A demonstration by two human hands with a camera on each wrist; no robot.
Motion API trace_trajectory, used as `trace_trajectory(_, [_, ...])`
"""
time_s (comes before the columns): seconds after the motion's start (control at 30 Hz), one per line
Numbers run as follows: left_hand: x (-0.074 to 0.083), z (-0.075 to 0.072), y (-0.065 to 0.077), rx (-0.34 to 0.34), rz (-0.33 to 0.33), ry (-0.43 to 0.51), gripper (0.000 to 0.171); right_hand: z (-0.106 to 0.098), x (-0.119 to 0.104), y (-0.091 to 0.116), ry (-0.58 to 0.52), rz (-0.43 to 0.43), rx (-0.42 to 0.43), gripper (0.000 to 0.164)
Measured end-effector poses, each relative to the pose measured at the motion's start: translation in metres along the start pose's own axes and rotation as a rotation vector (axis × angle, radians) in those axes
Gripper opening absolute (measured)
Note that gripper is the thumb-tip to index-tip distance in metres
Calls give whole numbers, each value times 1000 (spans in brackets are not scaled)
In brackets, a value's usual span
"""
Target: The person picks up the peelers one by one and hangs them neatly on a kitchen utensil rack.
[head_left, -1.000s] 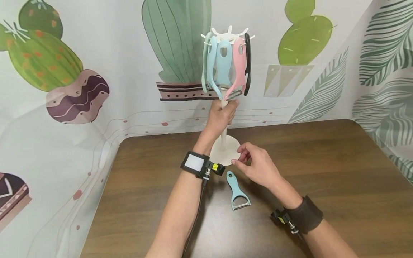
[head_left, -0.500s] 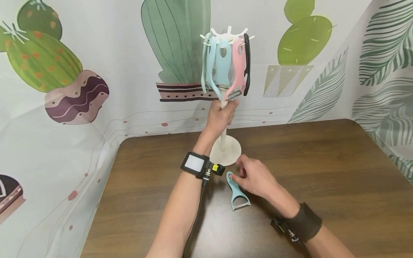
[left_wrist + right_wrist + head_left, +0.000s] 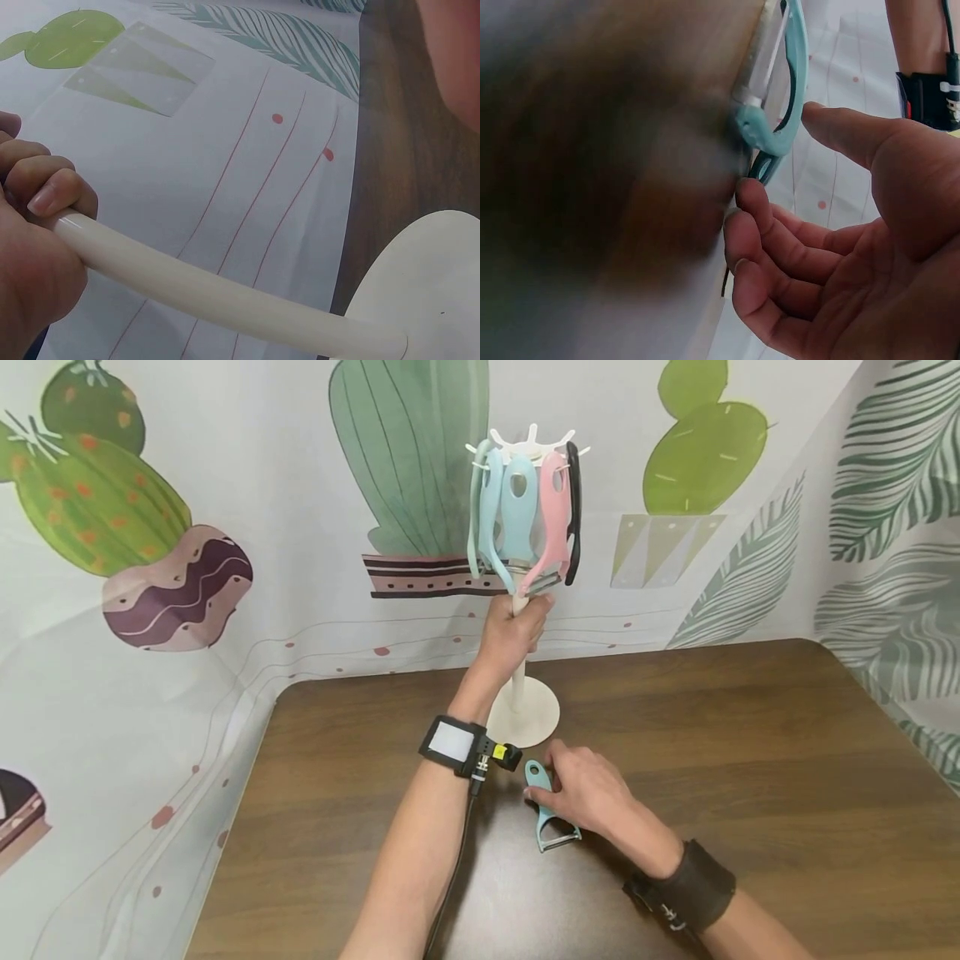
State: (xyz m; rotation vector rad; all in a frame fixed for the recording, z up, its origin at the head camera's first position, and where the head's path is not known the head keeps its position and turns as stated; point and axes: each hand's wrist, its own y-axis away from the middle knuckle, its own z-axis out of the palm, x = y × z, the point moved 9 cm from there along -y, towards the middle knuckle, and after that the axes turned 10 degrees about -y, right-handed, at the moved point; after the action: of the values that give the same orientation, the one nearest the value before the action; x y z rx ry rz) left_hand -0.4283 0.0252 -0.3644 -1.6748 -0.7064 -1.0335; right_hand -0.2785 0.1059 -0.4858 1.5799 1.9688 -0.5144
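My left hand (image 3: pixel 512 631) grips the white post (image 3: pixel 187 289) of a stand, a little below its ring of hooks (image 3: pixel 531 450). Several peelers hang there, among them a light blue one (image 3: pixel 519 510), a pink one (image 3: pixel 555 518) and a black one (image 3: pixel 575 518). On the table in front of the round base (image 3: pixel 536 722) lies a blue Y-shaped peeler (image 3: pixel 547 818), flat, with its blade toward me. My right hand (image 3: pixel 588 785) has its thumb and curled fingers on either side of that peeler's handle. In the right wrist view, the fingertips (image 3: pixel 750 199) are beside the peeler.
The brown wooden table (image 3: pixel 750 752) reaches back to a white cloth (image 3: pixel 300 527) printed with cacti and leaves. Each wrist wears a strap with a small camera. A cable (image 3: pixel 457 868) runs along the left forearm.
My right hand has moved from beside the stand's base down and toward me onto the loose peeler's handle. The left hand keeps its grip on the post, and the hanging peelers stay put.
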Motion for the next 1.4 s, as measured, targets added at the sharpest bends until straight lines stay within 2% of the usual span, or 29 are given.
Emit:
trace_trajectory(0.6, [2,1,1,7,18,4,58,10,0,3,98,42,-11,50])
trace_trajectory(1.0, [2,1,-1,11,28,21,58,8,-4,2,76,11,15,42])
trace_trajectory(1.4, [1,2,-2,16,13,26,58,5,-2,2,95,32,18,42])
